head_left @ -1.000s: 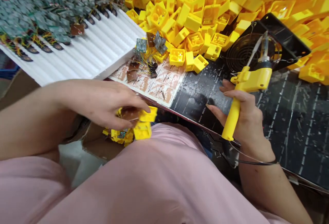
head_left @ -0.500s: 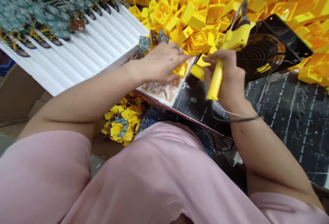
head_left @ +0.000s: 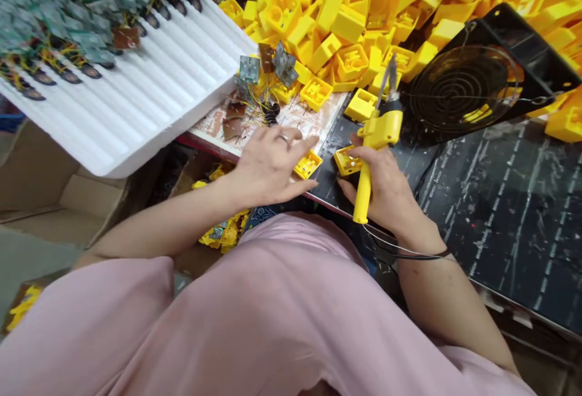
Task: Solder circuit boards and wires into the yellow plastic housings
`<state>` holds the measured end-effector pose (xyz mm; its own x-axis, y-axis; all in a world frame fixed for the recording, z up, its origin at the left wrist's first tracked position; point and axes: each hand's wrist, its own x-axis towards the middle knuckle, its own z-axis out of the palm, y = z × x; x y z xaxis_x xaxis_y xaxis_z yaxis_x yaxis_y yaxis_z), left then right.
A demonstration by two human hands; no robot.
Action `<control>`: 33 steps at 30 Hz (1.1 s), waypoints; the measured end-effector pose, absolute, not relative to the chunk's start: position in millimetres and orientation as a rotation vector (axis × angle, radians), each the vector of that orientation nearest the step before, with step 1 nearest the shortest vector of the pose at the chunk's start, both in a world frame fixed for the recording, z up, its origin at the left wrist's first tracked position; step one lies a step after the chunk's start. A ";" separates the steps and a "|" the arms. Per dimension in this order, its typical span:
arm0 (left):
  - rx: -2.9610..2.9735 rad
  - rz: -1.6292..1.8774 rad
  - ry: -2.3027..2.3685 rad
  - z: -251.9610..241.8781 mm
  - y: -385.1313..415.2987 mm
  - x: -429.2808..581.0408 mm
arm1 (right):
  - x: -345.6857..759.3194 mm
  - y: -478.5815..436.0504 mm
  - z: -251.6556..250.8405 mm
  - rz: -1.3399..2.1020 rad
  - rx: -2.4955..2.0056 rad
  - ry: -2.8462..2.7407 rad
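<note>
In my right hand (head_left: 384,187) is a yellow soldering gun (head_left: 382,129), its handle towards me and its metal tip pointing away. The same hand's thumb and fingers are around a small open yellow plastic housing (head_left: 346,161) at the bench's near side. My left hand (head_left: 270,162) is spread low over the bench edge, thumb and forefinger apart on either side of another yellow housing (head_left: 310,165). Whether they touch it I cannot tell. Beyond the hands are two more housings, one open (head_left: 316,94) and one boxy (head_left: 361,105).
A heap of yellow housings (head_left: 345,20) covers the back. A black fan (head_left: 464,96) leans at the right. Grey circuit boards with wired speakers lie on ridged white foam (head_left: 182,93) at the left. Loose boards (head_left: 249,68) lie beside it. Below is a cardboard box (head_left: 104,202).
Both hands have come nearer to me and lower, each bringing a yellow housing to the bench's near edge. My left fingers have spread apart. The soldering gun has moved with my right hand.
</note>
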<state>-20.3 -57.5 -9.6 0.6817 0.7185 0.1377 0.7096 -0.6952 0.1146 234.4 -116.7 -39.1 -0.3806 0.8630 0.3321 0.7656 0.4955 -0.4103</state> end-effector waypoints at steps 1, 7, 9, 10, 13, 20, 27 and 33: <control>2.846 0.257 1.188 -13.9 -62.0 -17.3 | 235.1 -116.2 -39.3 0.244 -1.317 -2.261; 2.906 0.457 0.693 -33.7 -69.0 -4.8 | 245.8 -133.2 -39.0 -0.065 -1.390 -2.219; 2.892 0.588 0.667 -32.5 -63.3 -10.5 | 250.2 -140.0 -41.3 -0.107 -1.378 -2.236; 2.893 0.625 0.729 -30.1 -58.4 -16.9 | 252.1 -142.7 -42.7 -0.117 -1.371 -2.234; 2.975 0.534 1.196 -20.4 -38.1 -47.3 | 253.9 -146.7 -45.3 -0.075 -1.389 -2.194; 3.053 0.178 1.628 -21.9 -9.0 -94.7 | 225.3 -130.6 -39.1 0.091 -1.190 -2.296; 2.925 0.743 1.146 -27.2 -28.5 -84.5 | 205.2 -123.5 -41.7 0.033 -1.184 -2.321; 2.997 0.766 0.872 -43.7 -47.0 -55.1 | 190.2 -116.3 -32.4 -0.177 -1.196 -2.155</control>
<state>-55.1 -47.0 -43.7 0.7393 0.4882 0.4638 0.5228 -0.8502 0.0615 190.2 -116.3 -32.4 -0.3655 0.7082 0.6040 0.7972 0.5731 -0.1896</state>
